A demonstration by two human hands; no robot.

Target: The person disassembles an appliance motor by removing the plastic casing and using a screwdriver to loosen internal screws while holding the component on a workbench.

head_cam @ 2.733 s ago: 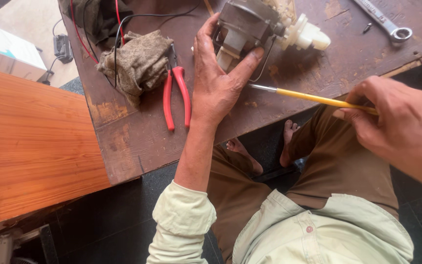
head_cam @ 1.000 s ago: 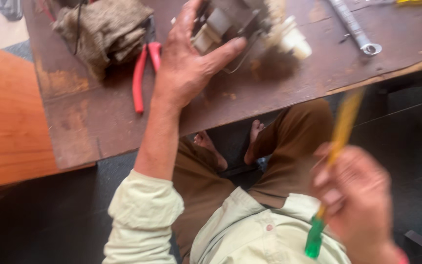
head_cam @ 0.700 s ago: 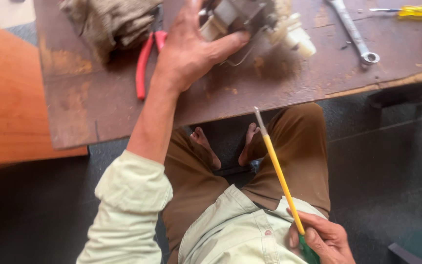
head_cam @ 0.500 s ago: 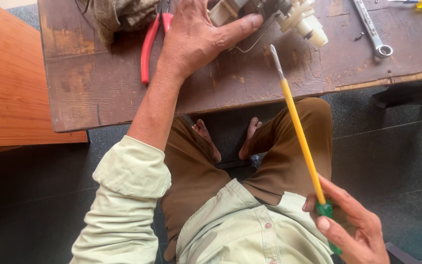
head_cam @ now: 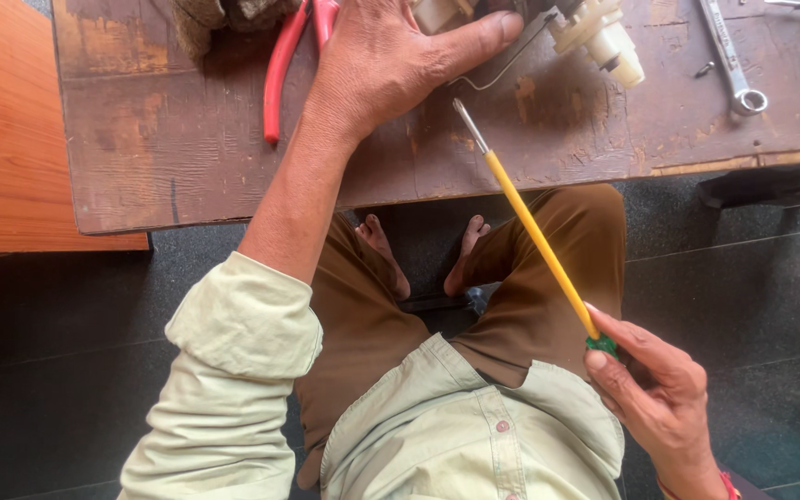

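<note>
Screwdriver (head_cam: 534, 236): long yellow shaft, green handle end pinched in right hand (head_cam: 664, 398) low over lap, tip reaching table (head_cam: 141, 139) edge. Motor part (head_cam: 594, 32) cut off at top. Worn wooden table, dark floor. Left hand (head_cam: 381, 60) spread flat beside red pliers (head_cam: 280, 65); spanner (head_cam: 729, 56) right.

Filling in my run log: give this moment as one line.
left hand: flat on small motor part | right hand: holds yellow screwdriver, tip over workbench | nearby: red pliers, spanner
</note>
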